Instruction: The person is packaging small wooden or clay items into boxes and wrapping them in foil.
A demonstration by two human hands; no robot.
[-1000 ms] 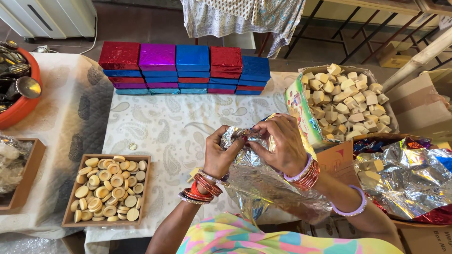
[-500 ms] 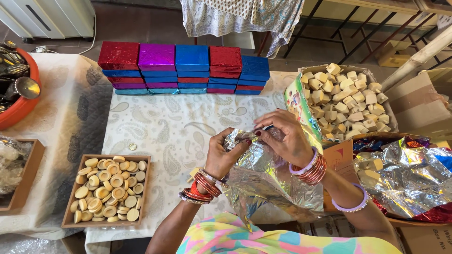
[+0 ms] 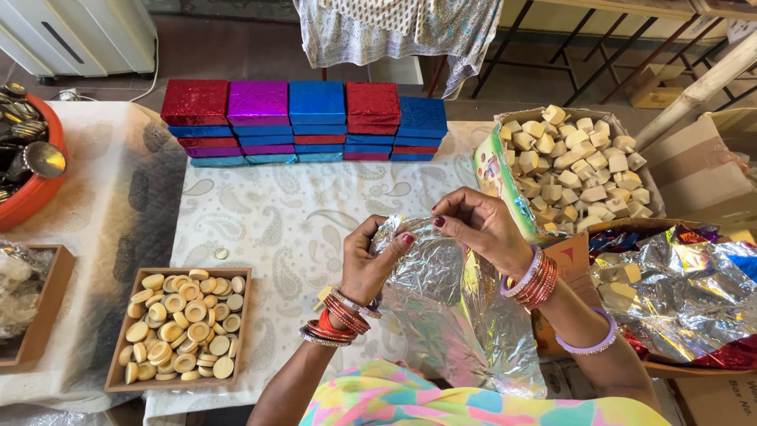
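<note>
A crinkled sheet of silver foil hangs from both hands down toward my lap, above a white paisley tablecloth. My left hand grips the foil's upper left edge, thumb pressed on it. My right hand pinches the top edge between thumb and fingers, close beside the left. Whether anything is wrapped inside the foil is hidden. Bangles circle both wrists.
A wooden tray of round tan discs sits front left. Stacked shiny red, purple and blue boxes line the far edge. A carton of pale cubes and a box of loose foil stand right; an orange bowl left.
Both hands stay on the foil and have worked along its top edge, fingertips drawing closer together. The foil now hangs longer below the hands.
</note>
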